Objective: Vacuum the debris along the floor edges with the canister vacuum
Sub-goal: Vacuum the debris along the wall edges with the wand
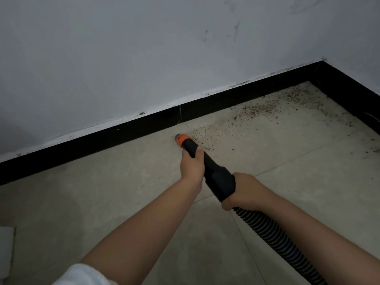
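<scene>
Grey floor [102, 202] meets black skirting [123, 130]; debris [257, 110] lies far right. My left hand [192, 164] fingers wrap the nozzle [186, 144], right hand [244, 191] fingers grip the hose [273, 235] cuff.

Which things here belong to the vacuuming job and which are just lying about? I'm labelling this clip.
Job:
- black vacuum nozzle with orange tip, in the grip of left hand and right hand
- black ribbed hose
- brown debris along the black baseboard

Lying about:
- white object at the left edge
</scene>
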Action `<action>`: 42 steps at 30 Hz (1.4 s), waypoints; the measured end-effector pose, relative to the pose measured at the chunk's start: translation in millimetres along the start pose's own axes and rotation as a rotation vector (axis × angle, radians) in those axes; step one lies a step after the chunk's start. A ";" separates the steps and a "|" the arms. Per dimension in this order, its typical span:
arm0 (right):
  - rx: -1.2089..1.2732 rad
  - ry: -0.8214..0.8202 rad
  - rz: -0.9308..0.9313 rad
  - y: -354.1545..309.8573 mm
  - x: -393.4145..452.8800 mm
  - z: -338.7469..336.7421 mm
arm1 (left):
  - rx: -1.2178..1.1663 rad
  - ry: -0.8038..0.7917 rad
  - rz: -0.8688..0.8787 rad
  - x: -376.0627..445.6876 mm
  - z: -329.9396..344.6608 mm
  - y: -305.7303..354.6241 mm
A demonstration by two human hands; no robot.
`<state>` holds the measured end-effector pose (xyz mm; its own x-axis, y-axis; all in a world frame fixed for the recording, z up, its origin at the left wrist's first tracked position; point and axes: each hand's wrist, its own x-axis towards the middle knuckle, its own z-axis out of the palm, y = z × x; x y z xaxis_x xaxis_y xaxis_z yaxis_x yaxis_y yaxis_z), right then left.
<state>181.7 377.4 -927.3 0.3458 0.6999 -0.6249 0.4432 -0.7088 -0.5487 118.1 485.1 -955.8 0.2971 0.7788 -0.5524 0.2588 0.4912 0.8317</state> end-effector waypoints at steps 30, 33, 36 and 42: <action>0.410 0.164 0.169 73.8 9.2 -78.9 | 0.185 -0.369 -0.046 11.3 124.6 22.1; 0.390 0.133 0.143 64.9 13.2 -74.0 | 0.140 -0.317 -0.031 14.0 111.9 18.6; 0.354 0.100 0.109 52.1 17.5 -63.1 | 0.112 -0.260 -0.017 16.2 90.9 14.8; 0.295 0.022 0.060 20.3 22.9 -37.8 | 0.074 -0.170 0.008 15.6 43.5 13.8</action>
<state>229.9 382.3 -931.8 0.3836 0.6558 -0.6502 0.1629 -0.7411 -0.6514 166.3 487.1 -955.4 0.4489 0.7022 -0.5527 0.3210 0.4505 0.8331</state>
